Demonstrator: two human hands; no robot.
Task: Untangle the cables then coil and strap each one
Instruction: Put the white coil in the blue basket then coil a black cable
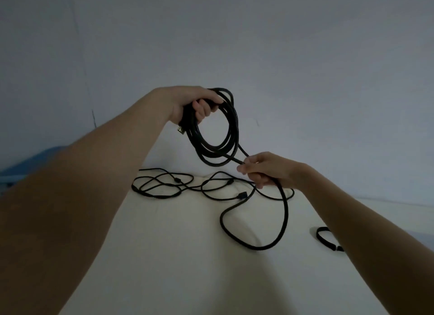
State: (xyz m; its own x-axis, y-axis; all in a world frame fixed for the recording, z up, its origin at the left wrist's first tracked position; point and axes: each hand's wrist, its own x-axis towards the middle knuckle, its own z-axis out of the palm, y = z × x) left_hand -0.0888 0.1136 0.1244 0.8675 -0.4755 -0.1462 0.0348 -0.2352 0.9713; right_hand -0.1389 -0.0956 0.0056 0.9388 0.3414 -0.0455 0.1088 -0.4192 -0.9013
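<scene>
Black cable fills most of this dim scene, set against a pale cream bed (pixel 178 256) and a plain grey-blue wall (pixel 305 56).

The person's left hand (pixel 195 106) is raised in front of the wall, its grip clenched round the top of a hanging coil (pixel 229 136) of thick cable. Several loops hang from it, though the exact number is hard to tell because they overlap. A plug end (pixel 180 129) pokes out just below that fist.

The right hand (pixel 265 171), lower and to the right, has its grip pinching the same thick cable where it leaves the coil. From there a loose tail (pixel 246 242) drops to the bed, curves in one wide loop and runs back to a connector (pixel 242 195).

So the coiling of this first cable looks well along but not finished: that tail has yet to be wound on, and no strap is round it.

Farther back on the bed lies a tangle (pixel 164 185) of thinner cable, touching the thick tail near the connector. It appears to be one cable, perhaps more; I cannot tell. It is neither sorted nor coiled.

One small black strap (pixel 325 239) lies by the right forearm, partly hidden, unused.

Count: two hands, one coil in progress, one loose tangle, one visible strap.
</scene>
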